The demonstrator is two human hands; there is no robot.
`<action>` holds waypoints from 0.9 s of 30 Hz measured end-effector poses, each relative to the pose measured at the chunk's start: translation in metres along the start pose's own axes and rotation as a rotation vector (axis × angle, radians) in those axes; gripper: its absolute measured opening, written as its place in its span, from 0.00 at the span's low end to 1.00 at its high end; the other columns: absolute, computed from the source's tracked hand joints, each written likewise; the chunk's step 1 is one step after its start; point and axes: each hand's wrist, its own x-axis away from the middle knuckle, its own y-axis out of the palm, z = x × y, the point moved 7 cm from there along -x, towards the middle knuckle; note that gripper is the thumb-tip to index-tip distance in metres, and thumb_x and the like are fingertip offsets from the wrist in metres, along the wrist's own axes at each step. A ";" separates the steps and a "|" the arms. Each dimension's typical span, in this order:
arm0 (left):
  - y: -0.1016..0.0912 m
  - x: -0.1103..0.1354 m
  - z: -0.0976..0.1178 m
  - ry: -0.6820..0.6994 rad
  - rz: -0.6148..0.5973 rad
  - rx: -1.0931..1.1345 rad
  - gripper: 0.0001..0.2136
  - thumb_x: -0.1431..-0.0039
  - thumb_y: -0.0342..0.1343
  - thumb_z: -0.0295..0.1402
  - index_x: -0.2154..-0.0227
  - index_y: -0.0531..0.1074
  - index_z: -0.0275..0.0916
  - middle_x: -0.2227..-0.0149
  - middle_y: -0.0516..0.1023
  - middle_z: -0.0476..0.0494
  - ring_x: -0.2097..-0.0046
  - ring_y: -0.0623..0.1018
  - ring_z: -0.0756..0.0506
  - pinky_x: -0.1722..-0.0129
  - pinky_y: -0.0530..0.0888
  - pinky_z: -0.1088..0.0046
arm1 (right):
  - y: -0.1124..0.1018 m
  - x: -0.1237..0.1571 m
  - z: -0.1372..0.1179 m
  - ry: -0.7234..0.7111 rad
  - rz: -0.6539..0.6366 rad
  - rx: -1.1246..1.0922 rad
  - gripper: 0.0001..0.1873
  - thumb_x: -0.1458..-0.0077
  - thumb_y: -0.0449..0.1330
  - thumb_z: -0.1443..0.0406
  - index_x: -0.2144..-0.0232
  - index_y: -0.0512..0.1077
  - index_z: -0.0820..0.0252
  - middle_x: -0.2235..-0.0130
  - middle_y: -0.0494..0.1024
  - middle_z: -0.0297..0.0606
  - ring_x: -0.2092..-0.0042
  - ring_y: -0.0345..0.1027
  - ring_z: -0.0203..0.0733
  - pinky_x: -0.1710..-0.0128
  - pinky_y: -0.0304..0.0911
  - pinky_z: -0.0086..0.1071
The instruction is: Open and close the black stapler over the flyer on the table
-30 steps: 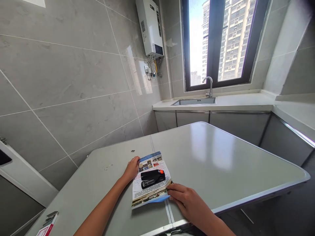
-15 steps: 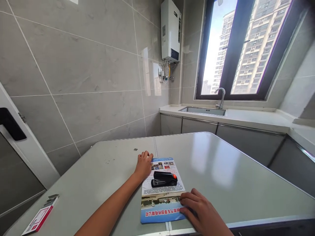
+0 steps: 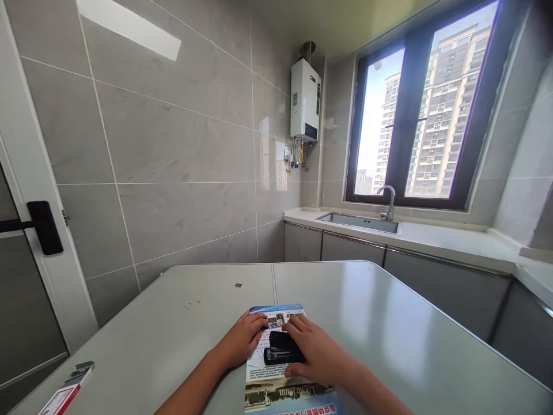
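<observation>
One red-and-white box (image 3: pixel 60 399) lies near the left edge of the tabletop (image 3: pixel 142 351), dark strips (image 3: pixel 82 366) at its far end; its position, well apart from the hands, appears to leave the middle free. Farther in are small bits (image 3: pixel 190 305), too tiny to identify, and a short dark piece (image 3: pixel 238 285), both lying loose with no evident reason for their placement. The left hand (image 3: pixel 249 335) rests on the leaflet (image 3: pixel 259 377) at its upper left edge, fingers bent and not clamped on anything, probably to keep the sheet from sliding. The black stapler (image 3: pixel 276 349) lies on the leaflet between both hands. The right hand (image 3: pixel 313 350) covers its right end, fingers beyond and thumb on the near side, a placement suited to grasping; whether the grip is closed cannot be told. The hands are near each other but apart
</observation>
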 end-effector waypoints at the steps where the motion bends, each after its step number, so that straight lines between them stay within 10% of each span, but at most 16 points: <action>1: 0.002 0.000 -0.003 -0.001 0.004 -0.010 0.18 0.33 0.51 0.28 0.45 0.76 0.49 0.37 0.75 0.43 0.35 0.70 0.40 0.26 0.54 0.47 | 0.006 -0.008 0.001 -0.020 -0.028 0.027 0.28 0.47 0.70 0.56 0.46 0.71 0.56 0.44 0.75 0.47 0.42 0.67 0.58 0.42 0.62 0.46; 9: -0.002 0.000 -0.005 -0.019 0.074 -0.121 0.18 0.32 0.54 0.33 0.43 0.77 0.55 0.40 0.73 0.40 0.39 0.73 0.36 0.38 0.70 0.51 | 0.024 -0.014 0.026 -0.035 0.056 -0.062 0.23 0.41 0.64 0.60 0.44 0.72 0.54 0.47 0.78 0.44 0.45 0.69 0.52 0.43 0.61 0.41; 18: -0.011 0.006 0.012 0.004 -0.045 0.097 0.17 0.35 0.59 0.38 0.45 0.74 0.48 0.37 0.72 0.40 0.36 0.70 0.37 0.33 0.66 0.56 | 0.033 -0.028 0.051 0.090 0.208 -0.213 0.26 0.41 0.61 0.64 0.40 0.72 0.54 0.41 0.77 0.44 0.38 0.65 0.53 0.35 0.56 0.45; 27: -0.007 0.008 0.007 0.002 -0.115 0.136 0.23 0.38 0.60 0.38 0.40 0.70 0.49 0.32 0.68 0.42 0.32 0.66 0.35 0.28 0.57 0.52 | -0.001 -0.014 0.058 0.155 0.090 -0.119 0.26 0.50 0.68 0.62 0.47 0.75 0.52 0.54 0.80 0.38 0.51 0.72 0.49 0.49 0.62 0.38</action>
